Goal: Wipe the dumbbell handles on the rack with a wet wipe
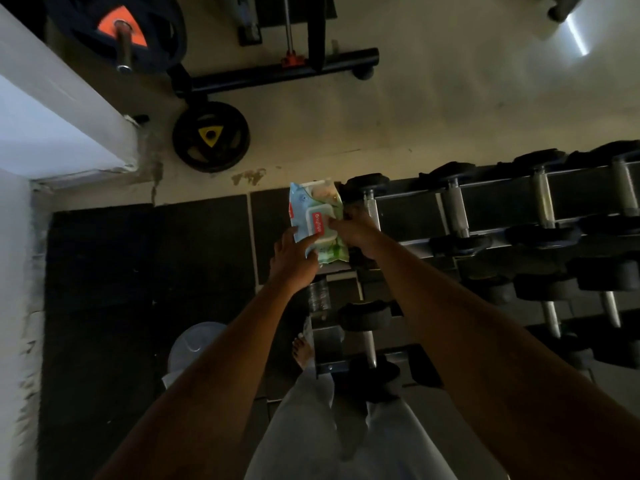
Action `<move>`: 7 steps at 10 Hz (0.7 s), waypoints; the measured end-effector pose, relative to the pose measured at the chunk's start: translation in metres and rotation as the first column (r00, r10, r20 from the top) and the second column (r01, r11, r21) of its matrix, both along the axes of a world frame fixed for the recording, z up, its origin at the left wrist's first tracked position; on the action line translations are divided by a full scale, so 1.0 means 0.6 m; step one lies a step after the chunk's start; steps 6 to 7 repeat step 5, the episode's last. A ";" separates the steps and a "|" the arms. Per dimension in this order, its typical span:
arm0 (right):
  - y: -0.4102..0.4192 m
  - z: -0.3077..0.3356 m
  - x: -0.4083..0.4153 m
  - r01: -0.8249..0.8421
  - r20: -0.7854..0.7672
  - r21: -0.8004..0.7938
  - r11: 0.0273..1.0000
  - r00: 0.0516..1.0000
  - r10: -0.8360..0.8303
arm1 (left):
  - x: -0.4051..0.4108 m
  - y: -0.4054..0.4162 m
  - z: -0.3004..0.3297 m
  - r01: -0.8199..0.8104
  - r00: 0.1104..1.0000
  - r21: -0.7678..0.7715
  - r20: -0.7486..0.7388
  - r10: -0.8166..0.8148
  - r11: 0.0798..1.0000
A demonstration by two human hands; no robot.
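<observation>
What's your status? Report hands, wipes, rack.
Left hand holds wet wipe pack at its left edge. Right hand pinches at pack's lid flap. No wipe out yet. Dumbbell handles on rack untouched, nothing blocking.

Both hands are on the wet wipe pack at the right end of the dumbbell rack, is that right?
Not quite. The head view shows both the left hand and the right hand on the wet wipe pack, but at the left end of the dumbbell rack, not the right.
</observation>
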State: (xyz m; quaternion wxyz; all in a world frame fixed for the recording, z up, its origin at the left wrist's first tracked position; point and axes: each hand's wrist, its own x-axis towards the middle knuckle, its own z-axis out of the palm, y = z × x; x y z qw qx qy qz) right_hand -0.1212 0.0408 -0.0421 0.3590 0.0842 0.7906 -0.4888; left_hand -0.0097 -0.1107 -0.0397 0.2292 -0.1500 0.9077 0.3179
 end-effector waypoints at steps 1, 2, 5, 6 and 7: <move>-0.001 -0.016 -0.004 0.017 0.044 0.012 1.000 0.999 -0.018 | 0.002 -0.002 -0.012 -0.010 1.000 0.013 -0.016 0.010 1.000; 0.000 -0.041 -0.008 0.067 0.075 0.044 0.997 0.995 -0.070 | 0.007 -0.001 -0.020 -0.002 1.000 0.042 -0.015 0.002 0.999; -0.008 -0.018 0.005 0.001 -0.124 0.208 0.978 0.992 0.026 | 0.013 0.007 -0.008 0.040 0.999 -0.022 -0.007 -0.041 0.999; -0.008 -0.018 0.005 0.001 -0.124 0.208 0.978 0.992 0.026 | 0.013 0.007 -0.008 0.040 0.999 -0.022 -0.007 -0.041 0.999; -0.008 -0.018 0.005 0.001 -0.124 0.208 0.978 0.992 0.026 | 0.013 0.007 -0.008 0.040 0.999 -0.022 -0.007 -0.041 0.999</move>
